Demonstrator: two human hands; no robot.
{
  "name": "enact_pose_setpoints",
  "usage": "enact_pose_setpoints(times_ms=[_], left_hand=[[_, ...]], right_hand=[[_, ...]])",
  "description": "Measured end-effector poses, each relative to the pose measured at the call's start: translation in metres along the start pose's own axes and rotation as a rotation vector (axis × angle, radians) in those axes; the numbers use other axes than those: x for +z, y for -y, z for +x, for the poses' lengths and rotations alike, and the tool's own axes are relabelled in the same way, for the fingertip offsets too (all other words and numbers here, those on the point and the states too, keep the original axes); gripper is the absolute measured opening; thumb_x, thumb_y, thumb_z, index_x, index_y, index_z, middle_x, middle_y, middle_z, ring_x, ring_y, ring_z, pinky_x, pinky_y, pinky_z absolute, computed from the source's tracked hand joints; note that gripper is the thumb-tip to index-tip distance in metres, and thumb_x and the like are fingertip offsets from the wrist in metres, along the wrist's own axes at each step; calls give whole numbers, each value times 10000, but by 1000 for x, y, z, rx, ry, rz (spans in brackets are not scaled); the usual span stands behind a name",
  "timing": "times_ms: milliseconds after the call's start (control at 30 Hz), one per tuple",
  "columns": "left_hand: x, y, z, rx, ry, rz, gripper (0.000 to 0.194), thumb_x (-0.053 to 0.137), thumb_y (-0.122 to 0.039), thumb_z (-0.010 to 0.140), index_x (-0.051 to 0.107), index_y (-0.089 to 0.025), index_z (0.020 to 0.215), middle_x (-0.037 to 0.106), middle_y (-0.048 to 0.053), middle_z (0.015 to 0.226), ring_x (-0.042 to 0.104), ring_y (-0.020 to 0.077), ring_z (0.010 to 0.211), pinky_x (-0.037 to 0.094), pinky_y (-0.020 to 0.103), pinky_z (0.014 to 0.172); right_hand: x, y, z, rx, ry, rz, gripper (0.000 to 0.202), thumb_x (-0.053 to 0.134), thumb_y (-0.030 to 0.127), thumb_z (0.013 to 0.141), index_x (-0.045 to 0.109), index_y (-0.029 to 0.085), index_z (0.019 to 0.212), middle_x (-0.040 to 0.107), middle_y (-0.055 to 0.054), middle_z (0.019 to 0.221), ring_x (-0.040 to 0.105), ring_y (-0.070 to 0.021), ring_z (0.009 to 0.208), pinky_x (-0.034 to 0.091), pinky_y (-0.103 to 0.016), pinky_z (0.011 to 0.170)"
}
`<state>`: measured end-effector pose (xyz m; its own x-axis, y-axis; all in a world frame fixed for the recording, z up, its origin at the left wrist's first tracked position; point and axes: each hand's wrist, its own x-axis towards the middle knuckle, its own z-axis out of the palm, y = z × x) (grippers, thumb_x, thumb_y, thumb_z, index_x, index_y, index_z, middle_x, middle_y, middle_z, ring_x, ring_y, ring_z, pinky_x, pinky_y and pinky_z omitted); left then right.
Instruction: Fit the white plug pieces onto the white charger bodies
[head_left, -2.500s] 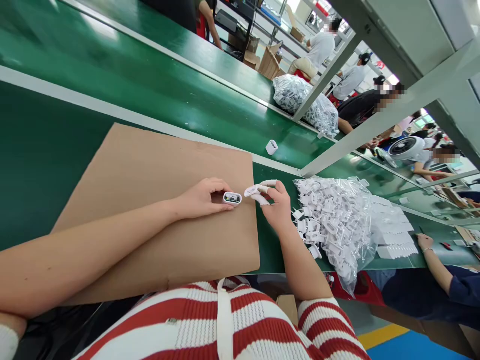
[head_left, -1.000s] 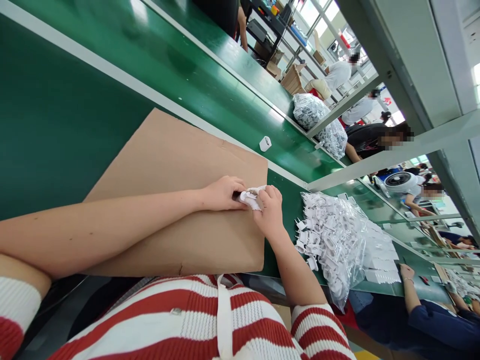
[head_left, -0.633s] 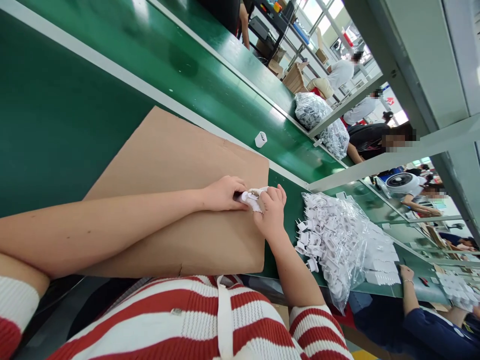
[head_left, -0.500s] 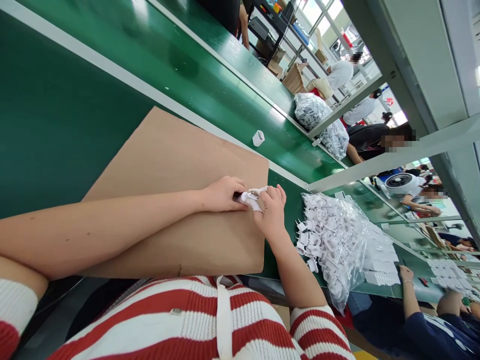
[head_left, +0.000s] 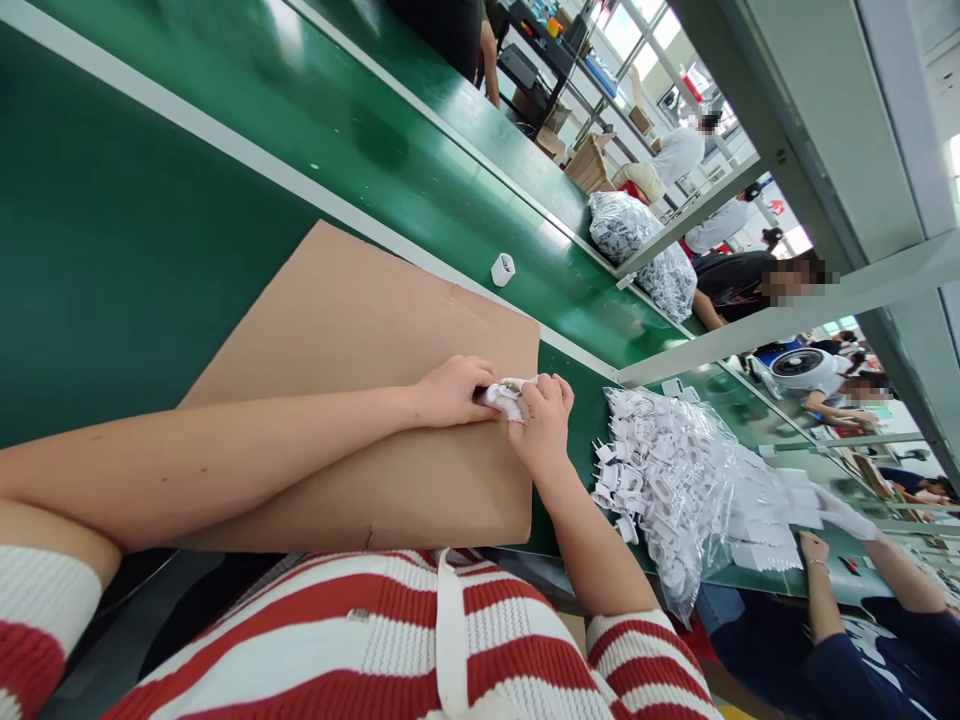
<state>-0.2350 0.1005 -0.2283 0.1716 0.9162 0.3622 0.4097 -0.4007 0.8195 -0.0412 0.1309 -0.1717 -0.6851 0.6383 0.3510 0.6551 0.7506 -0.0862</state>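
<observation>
Over the brown cardboard sheet, both of my hands are closed on one small white piece. It looks uneven and partly crumpled, and my fingers cover much of it. My left hand pinches its left end. From the right, my right hand curls its fingers over the other end. To the right of my right forearm lies a heap of white plug adapters, several with metal pins showing, partly under clear plastic.
A single white adapter stands on the green conveyor belt beyond a pale rail. White boxes lie past the heap, near a co-worker's gloved hand. Filled plastic bags sit across the belt by a metal post.
The lone adapter has shifted slightly left along the belt. My hands keep their hold on the white piece with little movement. A co-worker's gloved hand has reached in over the white boxes at right.
</observation>
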Motion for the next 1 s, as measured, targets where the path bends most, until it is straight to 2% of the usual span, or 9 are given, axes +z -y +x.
enact_pose_setpoints(times_ms=[200,367,467,533,633,733,833,900,1000], left_hand=[[1,-5,-2,-62,-11,11,265,763,-470,823,776,-207,852,692,59,861,626,235,831,462,340,751],[1,-7,-3,-112,-12,-1,291,761,-490,799,746,-201,820,697,57,892,655,238,865,500,336,780],[4,-9,-1,-160,-8,6,318,775,-511,763,726,-200,805,707,51,877,666,243,834,523,346,771],[0,-9,4,-212,5,12,332,789,-513,741,749,-207,865,733,39,873,682,237,790,542,339,733],[-25,-1,19,-316,-60,55,396,778,-494,757,752,-224,1045,777,25,950,715,233,821,567,323,745],[-71,15,42,-447,-281,190,422,716,-464,815,692,-216,1157,770,50,1050,713,258,926,552,346,822],[-120,37,66,-586,-496,366,380,680,-411,828,660,-183,1131,735,110,1120,677,330,1062,512,400,896],[-143,53,81,-663,-566,449,359,687,-394,818,653,-174,1099,720,134,1148,643,368,1140,480,430,951],[-162,71,100,-741,-571,513,337,705,-382,824,642,-161,1070,713,135,1146,605,370,1190,425,467,1015]], right_hand=[[-6,-5,6,-10,127,46,164,617,115,770,630,236,880,595,-27,937,587,-218,962,256,-451,1215],[3,-2,2,124,94,120,185,620,127,777,660,235,921,630,-37,972,613,-223,1013,299,-458,1200],[2,-3,-8,168,92,252,343,626,190,847,653,239,1186,678,-61,1129,628,-241,1146,246,-518,1249],[-9,-11,-23,159,92,295,514,633,270,903,548,243,1409,659,-96,1308,583,-269,1294,208,-561,1271],[-30,-32,-65,183,88,108,527,583,288,972,517,257,1493,591,-131,1453,506,-308,1401,187,-586,1278],[-41,-56,-117,369,105,-196,514,596,204,934,588,211,1448,579,-179,1463,470,-379,1416,231,-611,1241],[-38,-72,-151,502,181,-340,560,635,150,863,617,155,1423,588,-221,1420,466,-428,1390,305,-606,1184],[-34,-77,-155,529,179,-330,529,600,118,868,645,178,1392,598,-199,1391,490,-403,1342,364,-561,1142],[-27,-81,-136,536,106,-172,524,498,13,859,695,184,1313,602,-181,1343,506,-353,1271,416,-510,1108]])
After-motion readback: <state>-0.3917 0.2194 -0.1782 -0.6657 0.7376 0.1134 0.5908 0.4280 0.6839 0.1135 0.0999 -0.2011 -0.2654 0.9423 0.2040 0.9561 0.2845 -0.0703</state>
